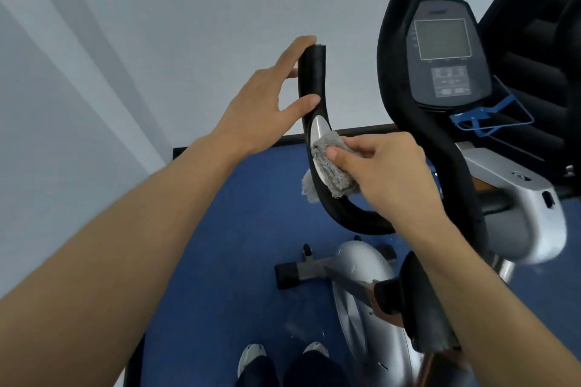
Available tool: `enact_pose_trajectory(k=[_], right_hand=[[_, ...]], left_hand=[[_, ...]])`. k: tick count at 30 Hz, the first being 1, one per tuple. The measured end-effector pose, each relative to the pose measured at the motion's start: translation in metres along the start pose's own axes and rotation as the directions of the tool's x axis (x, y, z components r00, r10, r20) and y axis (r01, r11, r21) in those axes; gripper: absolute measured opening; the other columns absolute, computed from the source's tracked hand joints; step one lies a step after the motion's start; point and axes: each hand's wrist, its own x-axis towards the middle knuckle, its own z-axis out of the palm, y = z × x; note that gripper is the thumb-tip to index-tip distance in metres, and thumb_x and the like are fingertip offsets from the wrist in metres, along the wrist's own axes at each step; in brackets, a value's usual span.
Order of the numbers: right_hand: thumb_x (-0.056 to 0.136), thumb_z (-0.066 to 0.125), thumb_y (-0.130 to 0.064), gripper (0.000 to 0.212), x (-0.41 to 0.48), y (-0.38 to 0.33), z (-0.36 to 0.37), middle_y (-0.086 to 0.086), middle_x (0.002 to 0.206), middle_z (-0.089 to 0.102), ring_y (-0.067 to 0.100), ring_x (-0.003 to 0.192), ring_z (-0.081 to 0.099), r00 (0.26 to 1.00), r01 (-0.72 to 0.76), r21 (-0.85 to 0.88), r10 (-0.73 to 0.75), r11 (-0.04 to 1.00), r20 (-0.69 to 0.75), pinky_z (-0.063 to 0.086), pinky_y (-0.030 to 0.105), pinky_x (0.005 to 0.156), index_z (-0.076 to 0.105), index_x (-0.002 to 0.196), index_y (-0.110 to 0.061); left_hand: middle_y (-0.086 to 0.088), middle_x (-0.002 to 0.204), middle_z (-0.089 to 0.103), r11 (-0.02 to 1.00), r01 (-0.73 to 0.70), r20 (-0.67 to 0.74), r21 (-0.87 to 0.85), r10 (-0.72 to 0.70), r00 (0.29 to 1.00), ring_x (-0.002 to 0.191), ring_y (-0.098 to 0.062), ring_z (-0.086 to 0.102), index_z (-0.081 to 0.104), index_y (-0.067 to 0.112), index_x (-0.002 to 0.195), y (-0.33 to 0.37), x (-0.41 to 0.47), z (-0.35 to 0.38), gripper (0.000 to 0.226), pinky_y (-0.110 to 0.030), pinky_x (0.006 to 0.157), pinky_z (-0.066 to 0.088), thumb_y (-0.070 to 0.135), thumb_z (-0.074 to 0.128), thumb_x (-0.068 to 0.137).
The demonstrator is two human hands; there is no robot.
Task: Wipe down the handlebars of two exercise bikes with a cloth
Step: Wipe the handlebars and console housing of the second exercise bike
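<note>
As recorded from the head view, the handlebar (312, 72) is held near its upper end by the left grip (267, 100), fingers curled behind the foam and thumb in front. The grey cloth (334, 173) is pinched by the right grip (390, 170) and pressed round the bar at the lower part of the silver sensor plate (317, 132). Step judged: this bar being wiped, mid-length. Next stroke is best carried down the lower bend under firm pressure

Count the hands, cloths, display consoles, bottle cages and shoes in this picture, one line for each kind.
Hands: 2, left hand gripping the handlebar, right hand holding the cloth
Cloths: 1
Display consoles: 1
Bottle cages: 1
Shoes: 2
Total: 7
</note>
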Motion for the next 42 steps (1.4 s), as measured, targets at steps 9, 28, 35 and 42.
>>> enact_pose_trajectory(k=[9, 28, 35, 42], right_hand=[[0.083, 0.066, -0.025, 0.011, -0.002, 0.019, -0.015, 0.001, 0.07, 0.074, 0.014, 0.069, 0.069, 0.993, 0.0, 0.037, -0.004, 0.999, 0.121, 0.054, 0.023, 0.061, 0.075, 0.081, -0.018], [0.091, 0.051, -0.018, 0.009, -0.049, 0.004, 0.004, 0.001, 0.069, 0.049, 0.009, 0.057, 0.038, 0.975, 0.201, -0.466, -0.13, 0.862, 0.181, 0.029, 0.025, 0.05, 0.053, 0.091, -0.009], [0.083, 0.064, -0.014, 0.02, -0.057, 0.019, -0.02, 0.009, 0.08, 0.069, 0.023, 0.076, 0.062, 0.973, 0.212, -0.314, -0.169, 0.926, 0.159, 0.051, 0.027, 0.069, 0.069, 0.103, -0.014], [0.081, 0.068, -0.02, 0.025, -0.055, 0.031, -0.04, -0.026, 0.074, 0.062, -0.017, 0.074, 0.057, 0.979, 0.183, -0.139, -0.194, 0.973, -0.066, 0.039, -0.003, 0.061, 0.069, 0.106, -0.023]], left_hand=[[0.013, 0.137, 0.044, 0.998, 0.042, -0.032, 0.038, -0.04, 0.999, 0.12, -0.001, 0.039, 0.01, 0.047, 0.139, 0.006, -0.006, 0.002, 0.064, -0.027, 0.092, 0.028, 0.045, 0.048, 0.088], [0.0, 0.145, 0.031, 0.99, 0.108, -0.048, 0.092, -0.104, 0.993, 0.124, -0.02, 0.031, -0.007, 0.033, 0.145, 0.032, -0.033, 0.021, 0.079, -0.029, 0.094, 0.024, 0.044, 0.047, 0.089], [-0.01, 0.15, 0.02, 0.974, 0.144, -0.062, 0.175, -0.135, 0.989, 0.134, -0.027, 0.019, -0.001, 0.027, 0.147, 0.047, -0.044, 0.023, 0.067, -0.037, 0.105, 0.023, 0.04, 0.04, 0.095], [-0.007, 0.156, -0.003, 0.957, 0.106, -0.058, 0.272, -0.093, 0.994, 0.141, -0.025, -0.002, 0.0, 0.02, 0.147, 0.05, -0.056, 0.034, 0.066, -0.035, 0.113, 0.003, 0.041, 0.036, 0.096]])
